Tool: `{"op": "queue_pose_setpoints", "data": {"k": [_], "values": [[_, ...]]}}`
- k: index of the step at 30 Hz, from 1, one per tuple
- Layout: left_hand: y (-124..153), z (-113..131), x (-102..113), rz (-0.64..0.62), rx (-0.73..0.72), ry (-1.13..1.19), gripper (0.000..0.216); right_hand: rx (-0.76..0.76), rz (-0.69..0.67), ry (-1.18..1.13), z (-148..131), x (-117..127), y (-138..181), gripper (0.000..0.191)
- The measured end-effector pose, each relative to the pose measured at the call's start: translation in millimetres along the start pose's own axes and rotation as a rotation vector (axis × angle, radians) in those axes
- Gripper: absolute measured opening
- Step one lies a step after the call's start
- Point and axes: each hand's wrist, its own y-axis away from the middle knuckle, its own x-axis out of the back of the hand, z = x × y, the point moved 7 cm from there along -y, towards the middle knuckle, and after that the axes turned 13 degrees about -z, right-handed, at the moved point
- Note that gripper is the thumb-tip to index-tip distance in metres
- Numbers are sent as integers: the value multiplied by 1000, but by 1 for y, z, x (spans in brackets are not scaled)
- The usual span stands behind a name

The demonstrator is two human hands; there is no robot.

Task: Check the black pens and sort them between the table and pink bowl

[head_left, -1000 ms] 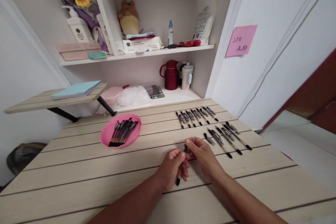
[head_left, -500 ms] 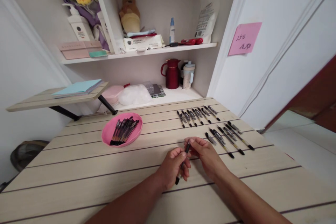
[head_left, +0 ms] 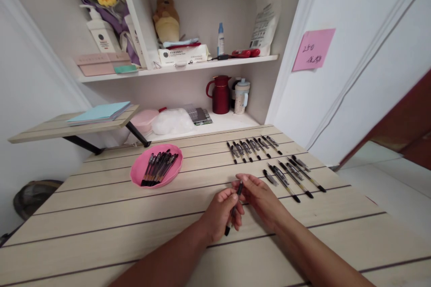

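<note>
My left hand (head_left: 217,215) is closed around a pen (head_left: 239,187) with a black lower end, held slanted above the table. At the pen's upper end, the thumb and fingers of my right hand (head_left: 261,195) close in; its fingertips are partly hidden. To the right lie several uncapped pens (head_left: 296,181) with loose pen caps (head_left: 270,178) between them. Behind these, a second row of pens and caps (head_left: 253,149) is laid out side by side. A pink bowl (head_left: 134,168) on the left holds several pens (head_left: 159,168) bunched together.
The slatted wooden table (head_left: 111,219) stands against a white shelf unit (head_left: 202,63). A small raised shelf (head_left: 50,128) with blue paper (head_left: 99,112) juts over the table's back left. A red jug (head_left: 221,95) and a lidded cup (head_left: 241,97) stand behind the table.
My right hand's fingers have shifted very slightly at the pen's upper end. The left hand still holds the pen, and the laid-out pens and the bowl have not moved.
</note>
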Motion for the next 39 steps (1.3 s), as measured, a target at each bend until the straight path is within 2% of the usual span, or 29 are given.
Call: {"op": "queue_pose_setpoints", "data": {"k": [4,11,16,19,23,26,29,31,33,35,39], "values": [[0,-1,0,-13,15,-4,31,42,23,77,-5,3,-1,30],[-1,1,-2,-41,3,13,30,78,-4,-26,-5,1,-1,29],[-1,1,-1,-34,-6,-3,27,37,51,42,0,6,-1,31],[0,-1,-2,-37,22,-12,28,110,76,-35,-9,11,-3,27],[1,0,-2,-30,36,-19,30,203,218,-30,-28,33,1,28],[1,0,-2,-24,41,-25,30,202,342,185,-44,62,14,30],[2,0,-2,-21,52,-24,28,183,482,517,-61,99,35,27],[2,0,-2,-14,61,-19,28,100,550,713,-66,122,49,29],[2,1,-3,-15,68,-18,28,22,562,920,-68,135,59,31],[2,1,-3,-21,75,-22,29,-2,546,1174,-70,135,63,26],[2,1,-3,-31,79,-34,28,-44,490,1676,-68,112,59,19]]}}
